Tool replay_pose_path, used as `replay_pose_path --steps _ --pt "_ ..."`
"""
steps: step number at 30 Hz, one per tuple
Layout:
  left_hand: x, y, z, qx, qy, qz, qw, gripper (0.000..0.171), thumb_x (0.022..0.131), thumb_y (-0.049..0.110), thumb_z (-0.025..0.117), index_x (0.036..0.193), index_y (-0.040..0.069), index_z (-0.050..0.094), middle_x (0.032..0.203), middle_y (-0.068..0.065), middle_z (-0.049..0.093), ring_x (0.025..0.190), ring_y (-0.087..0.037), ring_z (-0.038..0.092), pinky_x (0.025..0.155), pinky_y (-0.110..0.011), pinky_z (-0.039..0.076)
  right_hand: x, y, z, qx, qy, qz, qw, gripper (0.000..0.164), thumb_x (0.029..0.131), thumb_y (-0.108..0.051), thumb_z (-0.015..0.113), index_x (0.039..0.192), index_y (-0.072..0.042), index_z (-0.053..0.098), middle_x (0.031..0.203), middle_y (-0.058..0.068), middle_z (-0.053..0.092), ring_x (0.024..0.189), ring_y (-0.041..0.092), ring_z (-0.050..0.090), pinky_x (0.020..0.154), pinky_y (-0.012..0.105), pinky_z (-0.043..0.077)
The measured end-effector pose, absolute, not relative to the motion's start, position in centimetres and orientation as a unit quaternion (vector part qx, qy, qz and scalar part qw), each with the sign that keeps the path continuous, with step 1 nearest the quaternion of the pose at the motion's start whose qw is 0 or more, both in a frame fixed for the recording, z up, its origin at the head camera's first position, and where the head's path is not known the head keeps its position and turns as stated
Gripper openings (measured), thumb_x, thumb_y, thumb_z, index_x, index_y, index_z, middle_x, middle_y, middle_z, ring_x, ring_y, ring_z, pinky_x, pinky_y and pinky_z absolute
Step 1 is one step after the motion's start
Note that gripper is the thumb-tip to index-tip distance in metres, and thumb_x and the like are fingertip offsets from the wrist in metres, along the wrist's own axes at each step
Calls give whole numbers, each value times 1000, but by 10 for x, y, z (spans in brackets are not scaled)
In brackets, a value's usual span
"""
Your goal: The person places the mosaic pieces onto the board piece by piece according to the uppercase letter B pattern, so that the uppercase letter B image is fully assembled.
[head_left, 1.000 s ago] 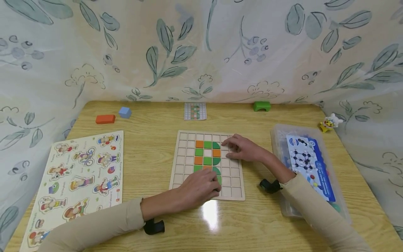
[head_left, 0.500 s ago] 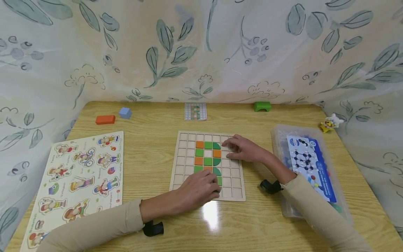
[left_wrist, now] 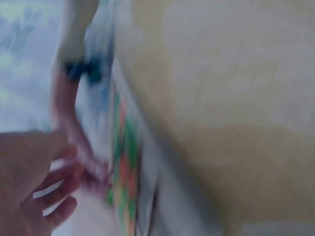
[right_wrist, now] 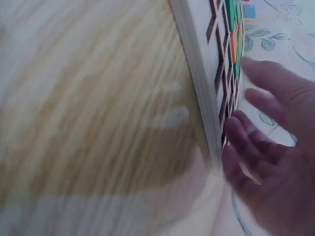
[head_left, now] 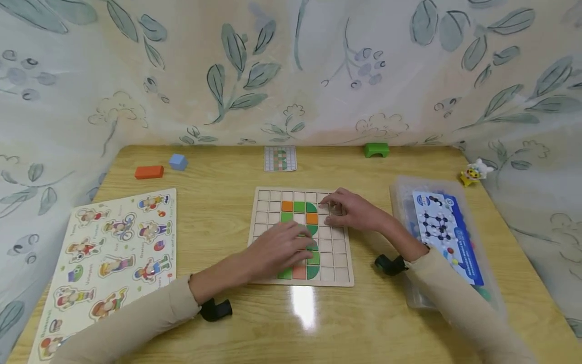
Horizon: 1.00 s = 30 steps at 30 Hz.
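A wooden grid board [head_left: 336,247] lies mid-table, with orange, green and rounded dark green tiles [head_left: 299,206] set in its squares. My left hand [head_left: 279,247] hovers over the board's middle, fingers loosely bent and spread, and hides several tiles. In the blurred left wrist view nothing shows between the fingers of the left hand [left_wrist: 44,182]. My right hand [head_left: 352,211] rests at the board's upper right, relaxed fingers on the bare squares. The right wrist view shows the right hand [right_wrist: 270,147] beside the board edge, holding nothing.
At the back stands a small pattern card [head_left: 280,158]. A picture puzzle board [head_left: 113,253] lies left, below a red block [head_left: 149,172] and a blue block [head_left: 178,162]. To the right are a plastic box [head_left: 445,237], a green arch block [head_left: 376,149] and a toy figure [head_left: 475,172].
My left hand has moved up from the board's lower edge to its middle, uncovering the bottom row of tiles. The right hand has stayed in place, and the head view has shifted slightly.
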State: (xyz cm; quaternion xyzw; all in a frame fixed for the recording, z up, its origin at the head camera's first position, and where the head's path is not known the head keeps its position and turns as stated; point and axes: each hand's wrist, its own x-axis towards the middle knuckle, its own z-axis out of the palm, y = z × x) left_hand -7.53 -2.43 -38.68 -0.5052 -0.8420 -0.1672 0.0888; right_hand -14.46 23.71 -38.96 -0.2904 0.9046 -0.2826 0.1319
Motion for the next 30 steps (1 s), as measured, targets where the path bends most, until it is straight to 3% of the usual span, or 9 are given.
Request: replay_pose_path --steps 4,8,16,24,30 --pt "-104 -42 -375 -481 -865 -125 72 45 97 42 55 133 16 59 138 -8 56 128 -25 51 105 -41 43 -140 230 -377 -328 908 -246 84 43 89 -24 71 128 -9 59 124 14 54 112 29 54 91 45 48" --pt "-121 -56 -370 -451 -888 -89 33 55 97 50 50 143 21 49 152 -8 42 141 -29 37 115 -48 30 -132 222 -369 -356 907 -212 71 50 89 -30 71 133 -12 56 139 16 48 125 34 49 98 52 45" --pt "-130 -64 -372 -426 -902 -74 -4 58 98 54 45 148 24 43 158 -11 31 146 -34 27 117 -57 23 -128 212 -364 -363 915 -166 61 60 88 -39 70 140 -18 51 154 13 36 139 36 37 108 61 33" --pt "-136 -73 -368 -396 -916 -61 1 61 96 56 47 149 26 40 161 -11 24 149 -36 20 116 -62 19 -123 203 -360 -384 916 -112 25 67 87 -44 70 144 -21 47 158 10 31 144 33 31 112 60 27" --pt "-140 -79 -365 -385 -921 -54 8 67 94 66 37 150 28 38 162 -10 20 149 -37 18 116 -63 16 -120 202 -358 -379 920 -97 14 72 86 -48 68 147 -21 43 160 10 26 146 35 26 113 62 24"
